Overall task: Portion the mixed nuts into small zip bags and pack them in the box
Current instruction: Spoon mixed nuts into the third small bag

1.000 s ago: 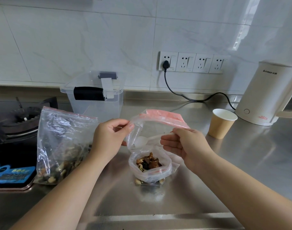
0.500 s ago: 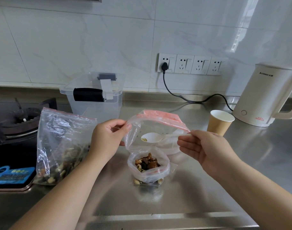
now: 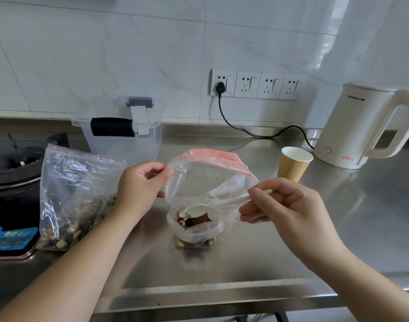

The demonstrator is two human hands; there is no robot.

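My left hand [image 3: 139, 185] pinches the left rim of an open zip bag [image 3: 205, 175] with a pink seal, holding its mouth wide over the steel counter. Mixed nuts [image 3: 194, 221] fill the bag's bottom. My right hand [image 3: 281, 205] grips the handle of a white plastic spoon [image 3: 231, 201], whose bowl dips down through the bag's mouth onto the nuts. A larger zip bag of mixed nuts [image 3: 73, 198] leans at the left. A clear plastic box [image 3: 120, 131] with a lid and dark handle stands behind it.
A tan paper cup [image 3: 294, 166] stands right of the bag, and a white electric kettle [image 3: 363, 129] sits at the far right with its black cord plugged into the wall sockets [image 3: 256, 84]. A gas stove [image 3: 15, 163] lies at the left. The counter's front edge [image 3: 210, 296] is near.
The spoon, held level across the bag's mouth half a second ago, now tilts down with its bowl on the nuts. My left hand keeps its pinch on the rim.
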